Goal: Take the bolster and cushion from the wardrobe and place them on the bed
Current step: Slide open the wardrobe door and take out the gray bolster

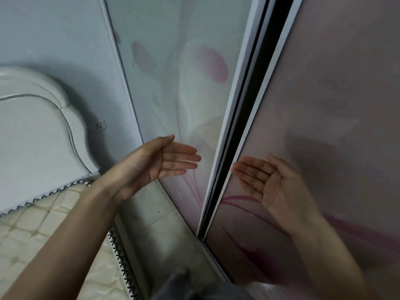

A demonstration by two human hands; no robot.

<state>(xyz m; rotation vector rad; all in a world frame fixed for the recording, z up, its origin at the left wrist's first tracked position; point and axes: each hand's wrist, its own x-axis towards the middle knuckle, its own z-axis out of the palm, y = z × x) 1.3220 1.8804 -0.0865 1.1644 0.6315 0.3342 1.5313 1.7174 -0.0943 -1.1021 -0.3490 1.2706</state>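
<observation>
Head view | wardrobe (173, 68): frosted sliding doors, pink floral print | left hand (160, 161), right hand (270, 182): fingers straight, empty

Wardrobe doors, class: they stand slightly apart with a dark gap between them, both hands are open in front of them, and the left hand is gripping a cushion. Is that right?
Not quite. The head view shows the left hand holding nothing, its fingers straight; no cushion is in sight. The rest stands: the wardrobe doors are slightly apart with a dark gap, and the right hand is open too.
</observation>
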